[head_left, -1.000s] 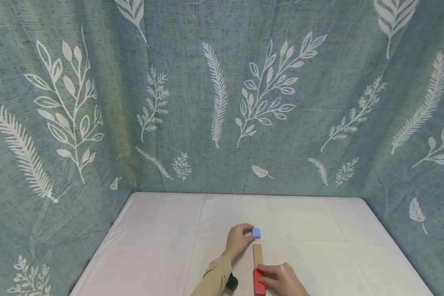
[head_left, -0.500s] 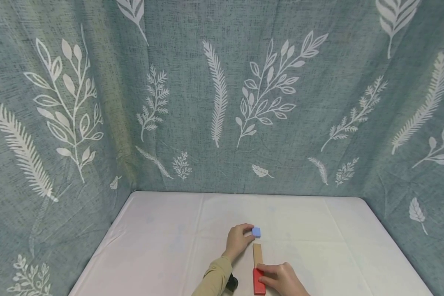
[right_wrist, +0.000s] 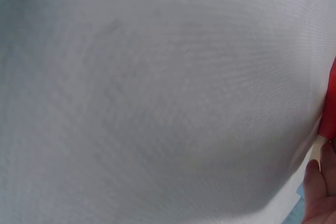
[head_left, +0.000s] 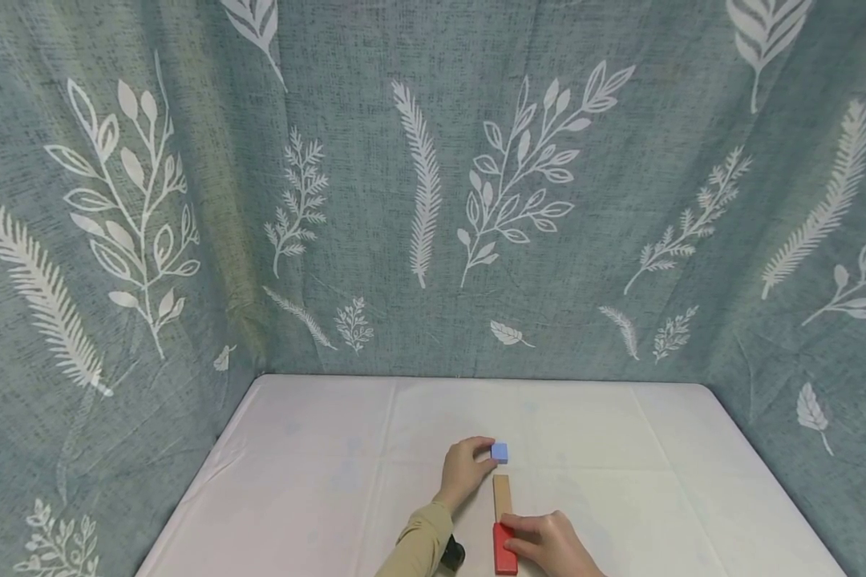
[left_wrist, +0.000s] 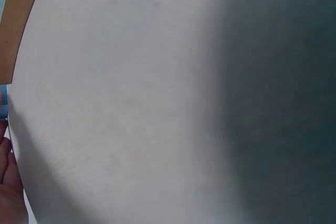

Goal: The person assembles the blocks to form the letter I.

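In the head view my left hand (head_left: 465,470) pinches a small blue block (head_left: 499,453) at its left side, thumb at the near edge and a finger at the far one. Nearer to me lies a long wooden block (head_left: 502,495), in line with the blue one and a small gap away. A red block (head_left: 505,551) meets the wooden block's near end; whether the two are joined I cannot tell. My right hand (head_left: 554,543) grips the red block from the right, close to that meeting line. The left wrist view catches the wooden block (left_wrist: 12,32) at its edge.
A white cloth (head_left: 317,449) covers the table. Green curtains (head_left: 375,200) with white leaf prints stand behind it and at both sides. A black device (head_left: 452,554) sits at my left forearm, beside the tan sleeve (head_left: 420,538).
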`<act>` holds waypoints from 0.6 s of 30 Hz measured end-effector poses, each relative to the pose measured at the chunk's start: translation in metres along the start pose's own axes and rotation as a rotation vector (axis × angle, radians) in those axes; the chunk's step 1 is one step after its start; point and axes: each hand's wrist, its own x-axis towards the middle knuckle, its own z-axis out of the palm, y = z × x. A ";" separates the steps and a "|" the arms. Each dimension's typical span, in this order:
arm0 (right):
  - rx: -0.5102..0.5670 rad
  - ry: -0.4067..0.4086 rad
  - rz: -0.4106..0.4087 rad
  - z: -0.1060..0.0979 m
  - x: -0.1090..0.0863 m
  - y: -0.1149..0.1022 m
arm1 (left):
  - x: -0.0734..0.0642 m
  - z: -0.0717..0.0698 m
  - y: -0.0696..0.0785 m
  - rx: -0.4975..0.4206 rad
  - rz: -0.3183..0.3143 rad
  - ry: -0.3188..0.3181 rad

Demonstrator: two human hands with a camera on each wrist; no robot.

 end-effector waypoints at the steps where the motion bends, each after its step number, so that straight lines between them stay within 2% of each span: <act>1: -0.002 0.000 0.001 0.000 0.000 0.000 | 0.000 0.000 0.000 0.001 -0.001 -0.002; 7: -0.002 -0.005 0.002 -0.001 0.000 -0.002 | 0.000 0.000 -0.001 0.001 -0.008 -0.012; 14: 0.010 -0.014 0.012 -0.001 0.000 -0.003 | 0.000 -0.002 -0.004 -0.039 0.008 -0.021; 18: -0.002 -0.016 0.012 -0.001 0.000 -0.002 | -0.002 -0.006 -0.007 -0.082 0.020 0.002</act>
